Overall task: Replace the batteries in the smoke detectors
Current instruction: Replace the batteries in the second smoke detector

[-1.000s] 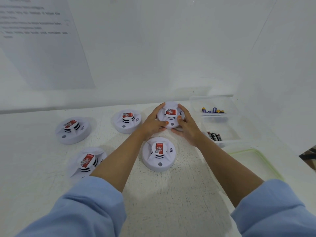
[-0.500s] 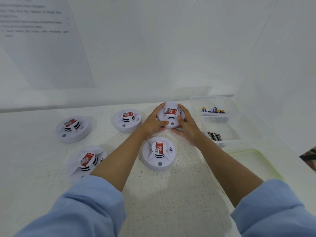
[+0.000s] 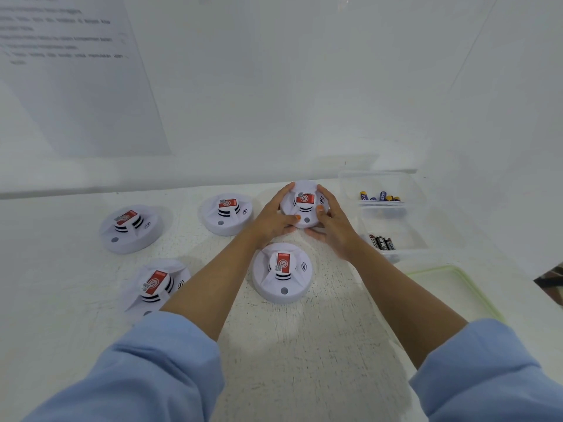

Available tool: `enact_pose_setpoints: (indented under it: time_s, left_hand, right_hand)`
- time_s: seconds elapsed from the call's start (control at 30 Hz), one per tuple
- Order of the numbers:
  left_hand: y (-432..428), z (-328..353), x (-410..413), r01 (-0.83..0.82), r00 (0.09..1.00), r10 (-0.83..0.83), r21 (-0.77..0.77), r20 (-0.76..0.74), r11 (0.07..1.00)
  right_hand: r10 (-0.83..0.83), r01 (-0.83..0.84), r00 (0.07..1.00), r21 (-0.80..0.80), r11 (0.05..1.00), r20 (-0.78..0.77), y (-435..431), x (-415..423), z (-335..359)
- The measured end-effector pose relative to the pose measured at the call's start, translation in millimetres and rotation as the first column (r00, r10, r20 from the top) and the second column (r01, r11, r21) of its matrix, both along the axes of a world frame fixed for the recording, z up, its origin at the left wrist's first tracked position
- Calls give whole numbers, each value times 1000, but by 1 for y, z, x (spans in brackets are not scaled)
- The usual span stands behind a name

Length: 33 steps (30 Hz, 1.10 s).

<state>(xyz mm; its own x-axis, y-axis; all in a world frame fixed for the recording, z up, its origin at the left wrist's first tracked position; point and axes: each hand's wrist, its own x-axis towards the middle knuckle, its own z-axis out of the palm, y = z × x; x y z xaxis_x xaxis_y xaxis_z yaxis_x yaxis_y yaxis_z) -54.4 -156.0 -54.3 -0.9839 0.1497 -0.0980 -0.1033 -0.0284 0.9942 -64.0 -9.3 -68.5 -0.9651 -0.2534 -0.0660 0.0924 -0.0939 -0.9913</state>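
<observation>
The white round plastic smoke detector (image 3: 304, 205) sits at the far side of the white table (image 3: 304, 345), label up, held between both hands. The left hand (image 3: 272, 217) wraps its left rim and the right hand (image 3: 333, 226) wraps its right rim. On each, the fingers curl round the far edge and the thumb presses on the top face. So the grip is two-handed and closed on the detector. Whether the detector rests on the table or is just lifted, I cannot tell.

The detector is a flat disc with no long axis and lies squarely between the palms, equally near to each hand. The next move is probably a twist of the body or a turn-over to reach the battery bay, and either hand could lead it.

A second white detector (image 3: 283, 272) lies just on the near side of the wrists. A third detector (image 3: 227, 213), a fourth detector (image 3: 129, 228) and a fifth detector (image 3: 155, 284) lie to the left.

To the right, near the right hand, a clear plastic tub (image 3: 350, 190) holds blue-and-gold batteries (image 3: 379, 196). A nearer clear tub (image 3: 408, 229) holds black batteries (image 3: 382, 242).
</observation>
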Motion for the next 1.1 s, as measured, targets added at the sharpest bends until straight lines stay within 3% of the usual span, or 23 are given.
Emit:
enact_pose_setpoints:
  time_s: [0.87, 1.1]
  left_hand:
    - [0, -1, -4, -12, 1000, 12, -29, 5, 999]
    - [-2, -6, -6, -41, 998, 33, -187, -45, 981]
  right_hand:
    - [-53, 55, 998, 48, 997, -36, -5, 2, 6]
    - [-166, 214, 962, 224, 951, -218, -14, -3, -5]
